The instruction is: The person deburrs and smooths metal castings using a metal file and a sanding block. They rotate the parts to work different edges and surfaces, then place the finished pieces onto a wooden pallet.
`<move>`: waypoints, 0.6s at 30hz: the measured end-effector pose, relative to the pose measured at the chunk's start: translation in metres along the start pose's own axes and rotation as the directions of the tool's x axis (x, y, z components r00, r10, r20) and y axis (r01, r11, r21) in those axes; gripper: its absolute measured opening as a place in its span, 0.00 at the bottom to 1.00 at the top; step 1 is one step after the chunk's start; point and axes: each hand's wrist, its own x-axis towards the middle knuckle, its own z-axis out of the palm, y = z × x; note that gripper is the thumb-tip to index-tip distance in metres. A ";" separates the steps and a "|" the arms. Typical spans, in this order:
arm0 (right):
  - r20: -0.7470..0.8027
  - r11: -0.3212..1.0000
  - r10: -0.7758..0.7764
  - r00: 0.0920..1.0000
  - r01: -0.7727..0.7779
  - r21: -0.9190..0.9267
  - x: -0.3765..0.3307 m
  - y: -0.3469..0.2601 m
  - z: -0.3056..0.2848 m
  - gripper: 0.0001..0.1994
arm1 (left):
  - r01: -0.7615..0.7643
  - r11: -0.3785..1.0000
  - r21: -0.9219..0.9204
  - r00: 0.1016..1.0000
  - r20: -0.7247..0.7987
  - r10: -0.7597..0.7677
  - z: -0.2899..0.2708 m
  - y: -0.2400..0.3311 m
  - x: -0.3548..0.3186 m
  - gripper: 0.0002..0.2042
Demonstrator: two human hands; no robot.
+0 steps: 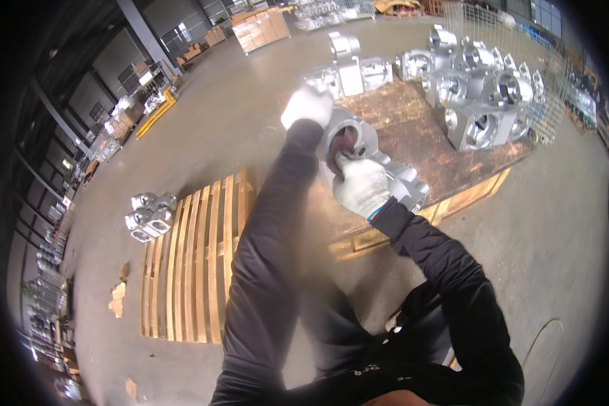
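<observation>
Metal casting between gloved fingers

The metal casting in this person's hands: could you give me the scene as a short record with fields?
held thing: silvery metal casting with a round bore
left hand: white glove, on the casting's far edge
right hand: white glove, fingers at the bore's rim
beneath: board-topped pallet
on that pallet: more castings, partly behind wire mesh
left of the person: slatted wooden pallet, small cluster of castings at its corner
floor: grey concrete
</observation>
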 end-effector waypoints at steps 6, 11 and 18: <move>-0.355 0.921 -0.039 0.934 0.172 0.349 0.008 -0.011 0.003 0.10 | 0.038 0.999 0.019 0.998 0.058 -0.039 -0.005 -0.001 0.003 0.25; -0.053 0.831 -0.478 0.877 0.431 -0.352 -0.001 -0.029 -0.043 0.25 | 0.059 0.997 -0.051 0.998 -0.012 -0.060 0.011 -0.017 0.006 0.25; -0.080 0.790 -0.567 0.820 0.513 -0.336 0.016 0.071 -0.006 0.23 | 0.106 0.994 -0.036 0.992 -0.068 -0.108 0.002 -0.010 0.003 0.27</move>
